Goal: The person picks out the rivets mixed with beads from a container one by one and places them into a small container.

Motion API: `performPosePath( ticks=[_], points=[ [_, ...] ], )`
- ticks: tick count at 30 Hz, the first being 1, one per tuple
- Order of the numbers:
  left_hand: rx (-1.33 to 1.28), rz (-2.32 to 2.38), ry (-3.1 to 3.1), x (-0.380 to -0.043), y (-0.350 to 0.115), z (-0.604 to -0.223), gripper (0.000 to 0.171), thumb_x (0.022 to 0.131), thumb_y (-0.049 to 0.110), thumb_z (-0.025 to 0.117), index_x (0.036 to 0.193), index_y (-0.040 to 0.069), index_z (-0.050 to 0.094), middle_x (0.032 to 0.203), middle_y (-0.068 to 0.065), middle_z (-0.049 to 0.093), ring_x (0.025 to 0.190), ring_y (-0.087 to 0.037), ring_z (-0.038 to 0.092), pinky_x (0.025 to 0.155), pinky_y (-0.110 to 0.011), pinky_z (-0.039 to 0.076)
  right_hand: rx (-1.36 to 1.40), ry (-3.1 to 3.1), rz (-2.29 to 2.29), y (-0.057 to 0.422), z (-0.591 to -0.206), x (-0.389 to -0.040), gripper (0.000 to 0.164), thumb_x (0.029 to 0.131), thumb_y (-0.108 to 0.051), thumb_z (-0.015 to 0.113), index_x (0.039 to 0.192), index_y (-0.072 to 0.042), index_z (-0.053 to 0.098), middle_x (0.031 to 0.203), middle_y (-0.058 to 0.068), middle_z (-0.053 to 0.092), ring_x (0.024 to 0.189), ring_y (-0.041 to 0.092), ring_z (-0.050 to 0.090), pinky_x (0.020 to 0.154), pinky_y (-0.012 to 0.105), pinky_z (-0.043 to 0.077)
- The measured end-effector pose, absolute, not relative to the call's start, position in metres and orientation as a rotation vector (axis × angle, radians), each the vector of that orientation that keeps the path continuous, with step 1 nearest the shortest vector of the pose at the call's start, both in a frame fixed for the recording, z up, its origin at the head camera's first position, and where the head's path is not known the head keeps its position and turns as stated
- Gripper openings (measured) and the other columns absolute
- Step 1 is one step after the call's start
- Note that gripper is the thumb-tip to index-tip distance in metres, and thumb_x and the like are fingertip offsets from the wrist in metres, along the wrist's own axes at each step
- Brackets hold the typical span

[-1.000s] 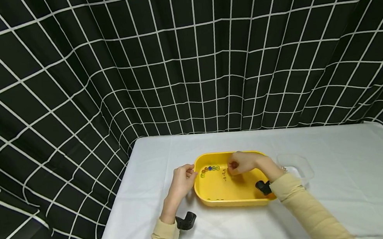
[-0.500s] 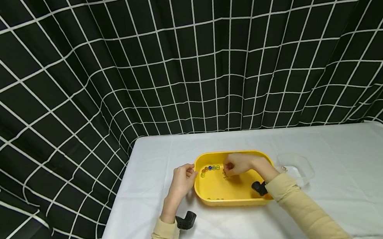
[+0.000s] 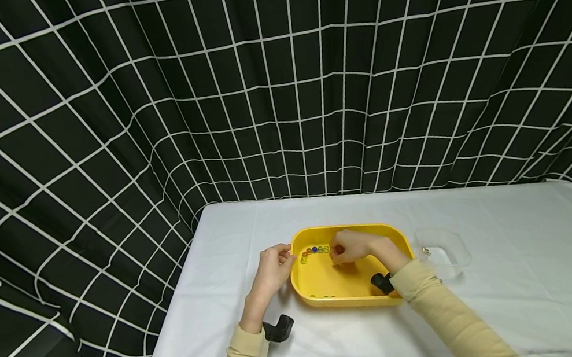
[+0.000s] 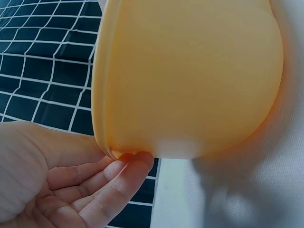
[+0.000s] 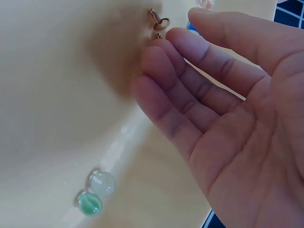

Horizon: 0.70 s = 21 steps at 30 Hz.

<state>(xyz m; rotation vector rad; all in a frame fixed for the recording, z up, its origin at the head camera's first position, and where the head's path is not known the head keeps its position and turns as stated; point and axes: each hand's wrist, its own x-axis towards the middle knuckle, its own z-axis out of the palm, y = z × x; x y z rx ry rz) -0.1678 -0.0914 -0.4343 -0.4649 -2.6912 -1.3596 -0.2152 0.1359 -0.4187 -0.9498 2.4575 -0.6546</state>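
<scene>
In the head view, my left hand [image 3: 274, 268] pinches the left rim of a yellow plastic tub [image 3: 329, 290]; in the left wrist view, thumb and fingers meet at the rim. My right hand [image 3: 352, 246] is inside the tub. In the right wrist view, its fingers curve loosely, the thumb stands apart, and nothing shows between them. Just beyond the fingertips lies a small copper-coloured metal pin [image 5: 159, 20] with a round head. A second one is mostly hidden. Several glass marbles form a bent row at the tub's far left, including a blue marble [image 3: 315, 250].
A clear plastic container [image 3: 446, 255] stands right of the tub, with small metal pieces [image 3: 426, 251] in it. Two more marbles [image 5: 97, 192] lie by the tub's near wall. White cloth [image 3: 515, 270] covers the table; a black gridded curtain [image 3: 310, 112] hangs behind.
My right hand has moved left inside the tub, over the small metal pins, which it now hides in the head view. My left hand stays at the rim.
</scene>
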Motion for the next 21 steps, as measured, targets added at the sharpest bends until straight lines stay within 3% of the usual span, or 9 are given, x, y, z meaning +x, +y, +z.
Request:
performPosePath(
  ticks=[21],
  points=[
    [-0.457, -1.391, -2.705, -0.1673, -0.0920, -0.4322, 0.025, 0.086, 0.000, 0.062, 0.107, -0.013, 0.061, 0.084, -0.012, 0.062, 0.074, -0.019, 0.059, 0.064, -0.023, 0.051, -0.910, 2.473, -0.622, 0.1264, -0.4225, -0.2134, 0.015, 0.078, -0.002, 0.070, 0.069, -0.003, 0.058, 0.060, -0.004, 0.046, 0.053, 0.005, 0.040, 0.052, 0.016, 0.032]
  ],
)
